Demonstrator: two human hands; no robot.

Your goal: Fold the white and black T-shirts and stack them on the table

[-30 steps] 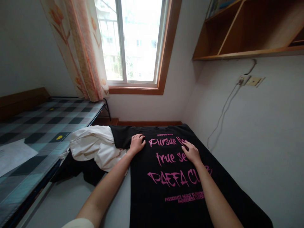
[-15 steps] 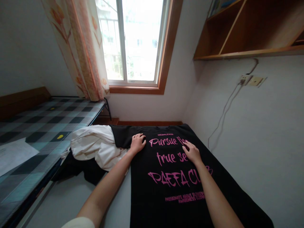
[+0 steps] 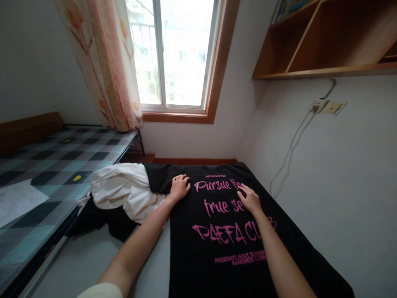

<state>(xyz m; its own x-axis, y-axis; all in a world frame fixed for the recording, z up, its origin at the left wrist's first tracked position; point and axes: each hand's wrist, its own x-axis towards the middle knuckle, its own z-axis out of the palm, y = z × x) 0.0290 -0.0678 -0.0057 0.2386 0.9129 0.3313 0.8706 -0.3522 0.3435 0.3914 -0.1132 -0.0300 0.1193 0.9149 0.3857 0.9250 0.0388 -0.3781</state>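
A black T-shirt (image 3: pixel 192 256) with pink lettering lies spread flat over a pale table, its left sleeve reaching out beside a white cloth. My left hand (image 3: pixel 180 187) rests on the shirt near the base of that sleeve, its fingers slightly bent and apart. On the upper lettering, right of centre, lies my right hand (image 3: pixel 249 199), fingers spread and holding nothing. The bunched white cloth (image 3: pixel 124 188) sits left of my left hand, with black fabric (image 3: pixel 105 219) under it.
A bed with a checked cover (image 3: pixel 62 165) stands at the left, a paper sheet (image 3: pixel 20 201) on it. The window (image 3: pixel 182 54) and curtain (image 3: pixel 108 62) are ahead. At the right are a wall shelf (image 3: pixel 310 45), a socket (image 3: pixel 319 106) and a hanging cable (image 3: pixel 291 147).
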